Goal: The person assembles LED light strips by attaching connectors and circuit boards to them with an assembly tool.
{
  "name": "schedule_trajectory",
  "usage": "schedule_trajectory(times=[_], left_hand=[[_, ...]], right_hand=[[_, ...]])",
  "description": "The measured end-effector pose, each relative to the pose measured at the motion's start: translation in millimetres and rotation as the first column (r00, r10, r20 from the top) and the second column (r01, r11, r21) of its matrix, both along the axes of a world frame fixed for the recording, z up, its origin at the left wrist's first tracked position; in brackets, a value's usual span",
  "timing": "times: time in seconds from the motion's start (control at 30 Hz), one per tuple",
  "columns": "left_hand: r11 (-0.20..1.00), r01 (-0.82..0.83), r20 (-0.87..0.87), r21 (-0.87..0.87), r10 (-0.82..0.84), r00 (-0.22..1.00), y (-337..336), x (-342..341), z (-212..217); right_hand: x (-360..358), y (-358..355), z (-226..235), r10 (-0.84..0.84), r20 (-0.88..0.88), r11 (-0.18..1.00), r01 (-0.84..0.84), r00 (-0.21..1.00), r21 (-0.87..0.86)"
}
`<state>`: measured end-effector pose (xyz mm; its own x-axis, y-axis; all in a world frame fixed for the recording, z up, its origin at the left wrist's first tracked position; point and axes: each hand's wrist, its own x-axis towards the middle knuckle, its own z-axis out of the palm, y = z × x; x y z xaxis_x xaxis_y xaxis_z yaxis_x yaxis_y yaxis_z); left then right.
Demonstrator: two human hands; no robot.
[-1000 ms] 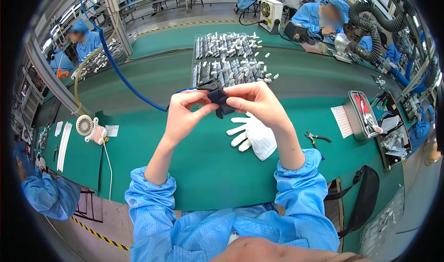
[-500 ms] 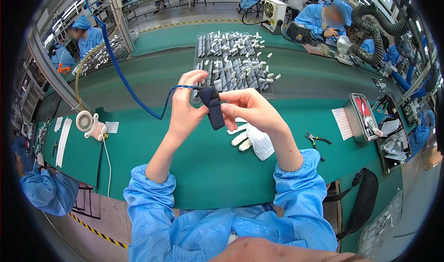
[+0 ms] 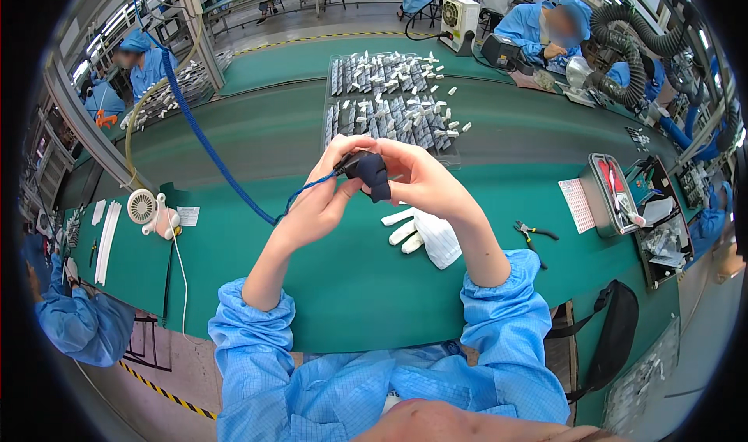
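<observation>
Both hands meet above the green bench, around a black fabric wrist strap (image 3: 376, 177) with a blue cord (image 3: 204, 139). My left hand (image 3: 318, 206) has its fingers closed on the strap's left end, where the cord joins. On the other side, my right hand (image 3: 427, 178) pinches the strap, whose band is bunched into a loop. Fingers partly hide the strap. White gloves (image 3: 438, 241) lie on the bench below my right hand. Beyond both hands, a clear tray (image 3: 327, 122) carries rows of grey strips and small white parts.
Pliers (image 3: 531, 239) lie to the right, near a metal tin (image 3: 600, 200) and a black tray (image 3: 666, 263) of tools. A small white fan (image 3: 144, 206) stands left. A black bag (image 3: 612, 341) sits at lower right. Co-workers in blue sit across and beside the bench.
The strap's long hanging band is now gathered into a short loop. My left fingers have come down and closed on it, and both hands are nearer each other. The blue cord has shifted.
</observation>
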<state>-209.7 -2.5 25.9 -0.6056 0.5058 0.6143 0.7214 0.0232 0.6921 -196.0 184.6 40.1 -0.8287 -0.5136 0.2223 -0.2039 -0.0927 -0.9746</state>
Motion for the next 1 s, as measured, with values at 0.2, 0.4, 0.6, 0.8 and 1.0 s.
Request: schedule_trajectory(times=[0.2,0.4,0.6,0.8,1.0], left_hand=[[1.0,0.019,0.084,0.007,-0.02,0.996,1,1,2],[0.997,-0.079,-0.005,0.004,0.079,0.997,-7,-3,4],[0.974,-0.226,-0.081,0.029,0.228,0.97,-3,-6,3],[0.967,-0.161,0.541,0.197,0.03,0.84,-6,-10,-5],[0.95,0.263,0.828,0.17,-0.283,0.484,-32,-25,-10]], right_hand=[[-9,5,-8,-0.052,-0.188,0.998,0.057,0.981,0.017],[3,7,8,0.028,-0.025,0.998,-0.029,0.999,-0.048],[-1,1,-1,-0.004,0.006,0.992,0.004,1.0,-0.127],[-2,-9,-6,-0.273,-0.421,0.92,0.363,0.865,0.15],[1,-11,-7,-0.235,-0.357,0.941,0.303,0.904,0.148]])
